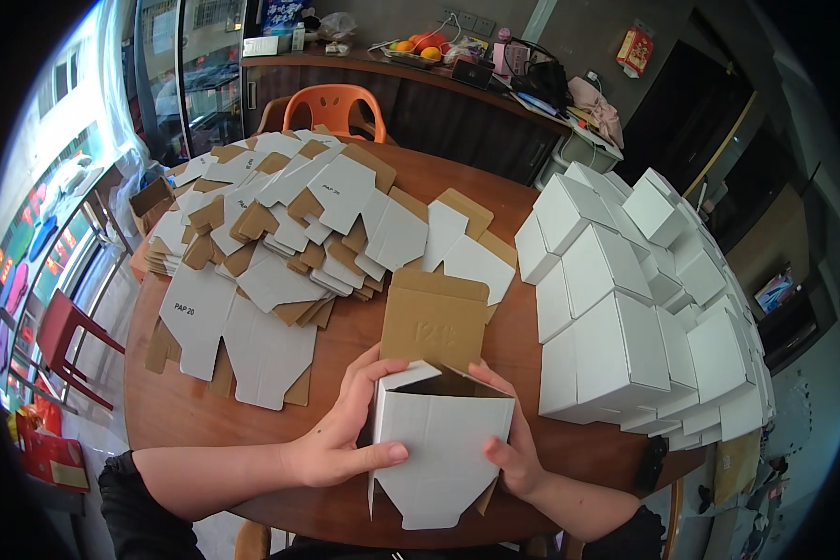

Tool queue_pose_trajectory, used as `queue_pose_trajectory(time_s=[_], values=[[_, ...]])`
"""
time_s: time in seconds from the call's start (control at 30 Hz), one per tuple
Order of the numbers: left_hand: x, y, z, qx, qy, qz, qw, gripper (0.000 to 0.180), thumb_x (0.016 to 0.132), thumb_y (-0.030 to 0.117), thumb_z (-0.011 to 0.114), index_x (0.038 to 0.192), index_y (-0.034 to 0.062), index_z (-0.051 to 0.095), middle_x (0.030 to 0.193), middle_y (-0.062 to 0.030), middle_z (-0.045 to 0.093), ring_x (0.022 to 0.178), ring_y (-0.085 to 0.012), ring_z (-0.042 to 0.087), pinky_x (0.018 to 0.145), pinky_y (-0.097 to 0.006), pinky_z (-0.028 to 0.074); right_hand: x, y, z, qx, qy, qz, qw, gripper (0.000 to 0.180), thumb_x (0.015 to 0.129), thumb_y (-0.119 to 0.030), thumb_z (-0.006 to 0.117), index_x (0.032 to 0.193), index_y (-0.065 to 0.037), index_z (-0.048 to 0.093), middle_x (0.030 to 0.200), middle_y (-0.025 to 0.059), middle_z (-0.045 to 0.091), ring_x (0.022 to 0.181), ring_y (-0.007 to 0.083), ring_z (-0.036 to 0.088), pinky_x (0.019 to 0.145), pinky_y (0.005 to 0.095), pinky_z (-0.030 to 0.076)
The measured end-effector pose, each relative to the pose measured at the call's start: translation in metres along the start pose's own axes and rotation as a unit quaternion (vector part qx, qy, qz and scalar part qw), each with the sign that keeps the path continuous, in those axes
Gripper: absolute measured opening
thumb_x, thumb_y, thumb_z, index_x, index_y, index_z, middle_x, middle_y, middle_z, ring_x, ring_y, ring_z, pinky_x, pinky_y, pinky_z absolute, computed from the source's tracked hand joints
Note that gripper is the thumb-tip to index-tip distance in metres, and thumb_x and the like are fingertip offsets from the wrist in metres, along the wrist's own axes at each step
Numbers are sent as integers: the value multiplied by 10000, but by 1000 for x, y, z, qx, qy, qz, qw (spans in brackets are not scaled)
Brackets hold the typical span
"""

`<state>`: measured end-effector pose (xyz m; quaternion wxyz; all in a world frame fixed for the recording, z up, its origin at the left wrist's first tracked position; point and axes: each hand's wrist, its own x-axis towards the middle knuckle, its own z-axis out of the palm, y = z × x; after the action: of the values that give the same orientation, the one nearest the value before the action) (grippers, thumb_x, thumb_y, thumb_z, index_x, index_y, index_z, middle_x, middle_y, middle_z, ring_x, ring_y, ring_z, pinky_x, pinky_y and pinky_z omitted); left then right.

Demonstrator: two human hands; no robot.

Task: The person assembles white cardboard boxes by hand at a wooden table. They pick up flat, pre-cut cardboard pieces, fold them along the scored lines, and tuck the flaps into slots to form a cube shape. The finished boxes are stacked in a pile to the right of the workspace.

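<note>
Between my two hands stands a partly folded white cardboard box point(443, 448), its brown inner side showing on the raised back flap. The top is open, and a white front flap hangs down toward me. My left hand point(350, 434) grips its left side, thumb on the front panel and fingers over the top edge. On the right side, my right hand point(515, 439) holds it with the thumb against the front and fingers behind. Beyond and to the left lies a heap of flat white-and-brown box blanks point(280, 224). Stacked finished-looking white boxes point(616, 355) stand to the right.
The round brown wooden table point(345, 420) carries everything. Behind it are an orange chair point(341, 101) and a dark sideboard point(439, 117) with fruit, bags and a pink bottle. A red stool point(61, 341) stands at left, and a small dark object point(651, 464) lies near the right edge.
</note>
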<state>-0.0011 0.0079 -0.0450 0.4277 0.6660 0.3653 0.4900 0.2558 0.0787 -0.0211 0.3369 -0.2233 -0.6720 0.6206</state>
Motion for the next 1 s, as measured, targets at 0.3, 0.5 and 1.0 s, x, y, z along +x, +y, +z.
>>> queue_pose_trajectory(time_s=[0.3, 0.5, 1.0], values=[[2, 5, -1, -115, -12, 18, 993, 658, 914, 272, 752, 1417, 125, 355, 1647, -215, -8, 1531, -352, 126, 1204, -502, 224, 3, 10, -12, 44, -12, -32, 998, 697, 916, -513, 702, 1402, -60, 495, 1619, 209, 228, 1482, 290, 291, 1190, 447, 243], [1, 9, -4, -84, -41, 49, 994, 639, 893, 271, 783, 1381, 117, 400, 1641, -204, 10, 1526, -341, 144, 1195, -503, 248, 4, 7, -11, -2, -14, -94, 995, 668, 879, -536, 745, 1310, -61, 560, 1549, 191, 310, 1427, 296, 355, 1158, 447, 298], [-1, 13, 8, -207, 37, -39, 977, 749, 968, 235, 698, 1497, 64, 195, 1496, -204, 293, 1462, -325, 302, 1148, -524, 329, -4, 4, -1, 39, 61, 5, 997, 671, 986, -465, 605, 1438, -12, 402, 1429, 146, 462, 1330, 248, 448, 1142, 402, 307]])
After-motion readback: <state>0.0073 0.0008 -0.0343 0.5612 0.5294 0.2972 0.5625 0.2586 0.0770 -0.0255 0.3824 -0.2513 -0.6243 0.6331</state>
